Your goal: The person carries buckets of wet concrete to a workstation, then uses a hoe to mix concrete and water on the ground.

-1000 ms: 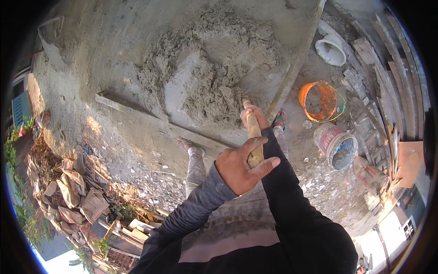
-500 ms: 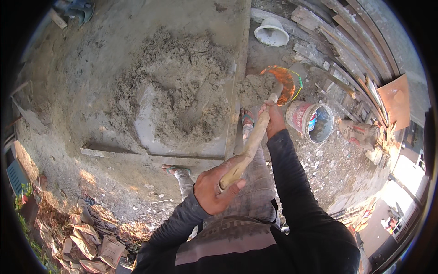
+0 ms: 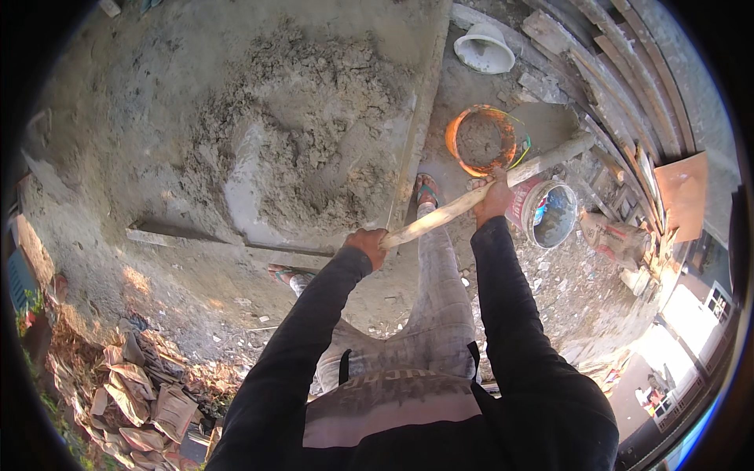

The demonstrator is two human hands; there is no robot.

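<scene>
Both my hands hold a long wooden-handled hoe (image 3: 444,216) slanting up to the right. My left hand (image 3: 366,248) is closed round its lower end, in front of my body. Farther up the handle, my right hand (image 3: 493,196) grips it just below the orange bucket (image 3: 450,141). Grey wet mortar (image 3: 479,140) lies in that bucket, which stands upright with a thin green-yellow handle. The hoe's mortar-coated far end (image 3: 580,144) is right of the bucket; its blade cannot be made out. A large mortar heap (image 3: 330,133) spreads to the left.
A low board edge (image 3: 416,149) borders the mortar bed. Behind the orange bucket lies a white basin (image 3: 484,51); a whitish bucket (image 3: 553,213) stands close right. Planks (image 3: 628,78) line the far right. Crumpled paper sacks (image 3: 145,400) pile at lower left.
The hoe has swung rightward, its far end passing beyond the orange bucket. The mortar clump beside that bucket is gone; mortar now shows inside. The bucket stands more upright. My left hand moved farther away.
</scene>
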